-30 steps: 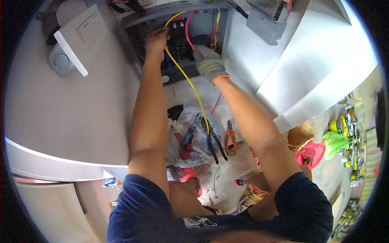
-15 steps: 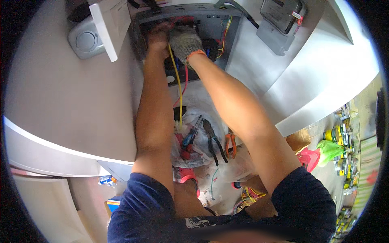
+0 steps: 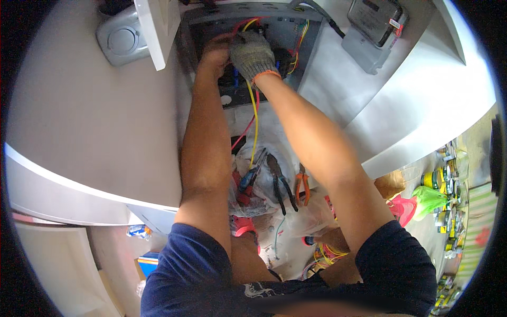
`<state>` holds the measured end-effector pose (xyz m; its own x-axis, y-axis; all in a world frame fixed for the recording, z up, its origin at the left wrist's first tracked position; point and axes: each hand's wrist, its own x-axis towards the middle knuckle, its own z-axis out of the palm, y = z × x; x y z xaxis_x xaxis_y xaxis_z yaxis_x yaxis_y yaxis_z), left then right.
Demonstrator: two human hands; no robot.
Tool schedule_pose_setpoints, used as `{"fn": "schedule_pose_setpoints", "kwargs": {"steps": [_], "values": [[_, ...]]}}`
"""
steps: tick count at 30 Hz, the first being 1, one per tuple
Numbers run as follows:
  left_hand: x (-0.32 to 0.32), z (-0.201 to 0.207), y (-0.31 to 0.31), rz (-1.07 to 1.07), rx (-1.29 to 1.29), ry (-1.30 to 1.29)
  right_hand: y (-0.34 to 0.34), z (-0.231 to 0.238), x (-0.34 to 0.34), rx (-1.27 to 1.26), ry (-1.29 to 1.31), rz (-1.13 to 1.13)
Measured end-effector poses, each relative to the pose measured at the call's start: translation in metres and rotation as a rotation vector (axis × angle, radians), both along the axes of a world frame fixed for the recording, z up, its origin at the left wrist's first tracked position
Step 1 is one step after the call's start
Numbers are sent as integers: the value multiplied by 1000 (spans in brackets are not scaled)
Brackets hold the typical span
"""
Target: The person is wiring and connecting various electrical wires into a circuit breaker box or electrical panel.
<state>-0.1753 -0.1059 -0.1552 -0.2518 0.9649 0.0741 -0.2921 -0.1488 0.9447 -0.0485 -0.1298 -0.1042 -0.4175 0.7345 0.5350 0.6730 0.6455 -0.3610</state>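
An open grey metal electrical box (image 3: 310,55) is mounted on the wall ahead, and both my hands reach inside it. My right hand (image 3: 253,55), in a grey knitted glove with an orange cuff, is closed around a yellow wire (image 3: 256,119) and a red wire (image 3: 243,133). The wires hang below the glove and come out above it, curving along the box's top. Close by on the left is my bare left hand (image 3: 214,55), its fingers dim and partly hidden near the red wire. Dark parts with blue pieces sit behind the hands.
Below, black-handled pliers (image 3: 278,182), orange-handled pliers (image 3: 302,187) and a blue screwdriver (image 3: 247,179) lie on clear plastic. An electricity meter (image 3: 372,31) hangs at the right, a grey socket housing (image 3: 120,41) at the left. Coiled wires (image 3: 328,253) lie near my leg; several cans (image 3: 430,180) stand far right.
The view has shifted slightly. My right hand has come down a little from the box's top, so the yellow and red wires now show above it. The hanging yellow wire has swung right.
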Motion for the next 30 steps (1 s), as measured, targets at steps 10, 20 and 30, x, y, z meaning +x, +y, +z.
{"fn": "schedule_pose_setpoints", "kwargs": {"steps": [10,20,30], "values": [[10,28,-12,-114,31,-141,2,-22,40,-189,123,-35],[-9,14,-9,-370,29,-157,7,-30,21,-153,350,40],[8,13,-1,-260,53,-256,-82,10,87,-45,520,148]]}}
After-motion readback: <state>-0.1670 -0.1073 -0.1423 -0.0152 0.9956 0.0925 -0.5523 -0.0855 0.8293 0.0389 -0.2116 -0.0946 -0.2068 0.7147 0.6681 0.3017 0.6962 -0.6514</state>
